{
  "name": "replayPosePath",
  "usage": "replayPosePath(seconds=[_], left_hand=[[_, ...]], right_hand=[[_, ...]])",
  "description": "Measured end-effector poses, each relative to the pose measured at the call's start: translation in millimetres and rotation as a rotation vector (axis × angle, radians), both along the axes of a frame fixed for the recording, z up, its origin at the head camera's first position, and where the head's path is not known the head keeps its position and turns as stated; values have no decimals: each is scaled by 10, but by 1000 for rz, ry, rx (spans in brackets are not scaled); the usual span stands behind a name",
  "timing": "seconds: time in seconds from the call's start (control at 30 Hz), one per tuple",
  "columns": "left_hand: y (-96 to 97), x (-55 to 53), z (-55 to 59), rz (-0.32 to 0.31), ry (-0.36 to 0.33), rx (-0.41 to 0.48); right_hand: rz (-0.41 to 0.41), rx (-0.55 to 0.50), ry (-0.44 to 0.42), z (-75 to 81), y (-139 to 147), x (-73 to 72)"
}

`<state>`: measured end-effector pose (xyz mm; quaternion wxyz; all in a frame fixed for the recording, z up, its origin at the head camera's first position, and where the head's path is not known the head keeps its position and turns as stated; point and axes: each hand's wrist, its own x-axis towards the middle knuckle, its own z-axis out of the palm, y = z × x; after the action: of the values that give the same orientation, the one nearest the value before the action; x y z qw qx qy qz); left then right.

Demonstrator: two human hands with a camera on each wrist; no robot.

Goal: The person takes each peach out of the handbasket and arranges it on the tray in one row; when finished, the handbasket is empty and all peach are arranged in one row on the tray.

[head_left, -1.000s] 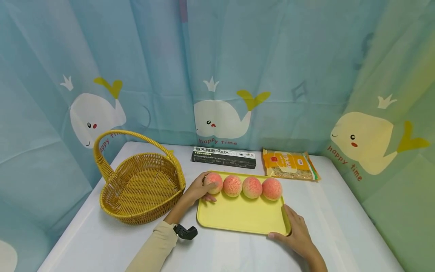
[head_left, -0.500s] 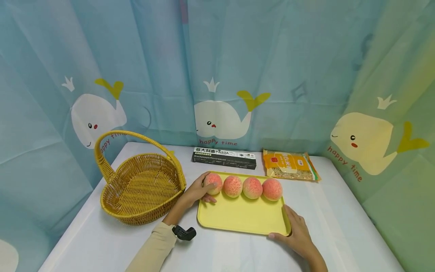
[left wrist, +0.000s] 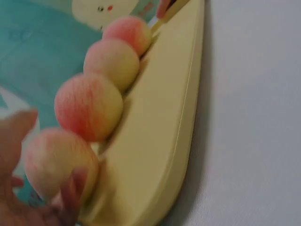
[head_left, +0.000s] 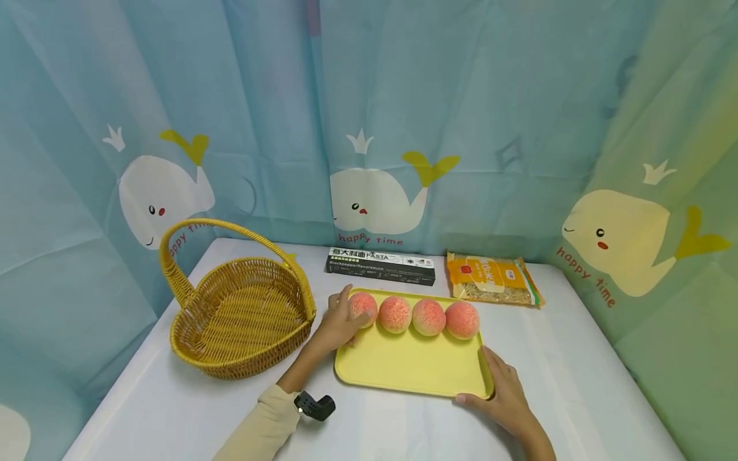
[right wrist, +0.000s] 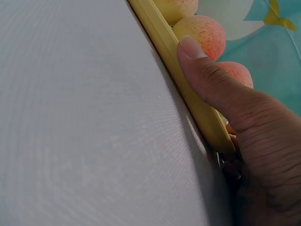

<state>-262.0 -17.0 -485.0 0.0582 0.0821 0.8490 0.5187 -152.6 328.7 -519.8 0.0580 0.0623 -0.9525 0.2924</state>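
Note:
Several pink-and-cream peaches (head_left: 429, 317) sit in a row along the far side of a yellow tray (head_left: 412, 368). My left hand (head_left: 339, 323) is at the leftmost peach (head_left: 363, 308). In the left wrist view its thumb lies against that peach (left wrist: 54, 162), while a raised finger (left wrist: 21, 123) stands apart from it. With the right hand (head_left: 504, 390) I hold the tray's near right corner. The right wrist view has the thumb (right wrist: 207, 70) across the tray rim (right wrist: 176, 70); the other fingers are mostly hidden.
On the left stands a wicker basket (head_left: 242, 368) with a tall handle. Behind the tray lie a black-and-white pasta box (head_left: 380, 266) and an orange bag (head_left: 492, 280) of dry food. A blue curtain (head_left: 490, 96) with whale prints closes off the back and sides.
My left hand's fingers have lifted and loosened around the leftmost peach, the hand turning slightly. The right hand and the tray stay where they were.

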Motion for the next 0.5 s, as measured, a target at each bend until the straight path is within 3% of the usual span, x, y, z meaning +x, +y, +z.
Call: replayPosePath(seconds=[0.13,0.23,0.37,0.5], left_hand=[[56,168,130,88,123,-154],[116,294,236,110,240,-262],[197,424,348,72,446,-454],[256,472,395,5,627,-673]], right_hand=[[15,-13,19,-4,-2,-12],[35,-58,53,-2,9,-29],[59,-165,52,28,31,-37],[52,-198,19,98,55,-23]])
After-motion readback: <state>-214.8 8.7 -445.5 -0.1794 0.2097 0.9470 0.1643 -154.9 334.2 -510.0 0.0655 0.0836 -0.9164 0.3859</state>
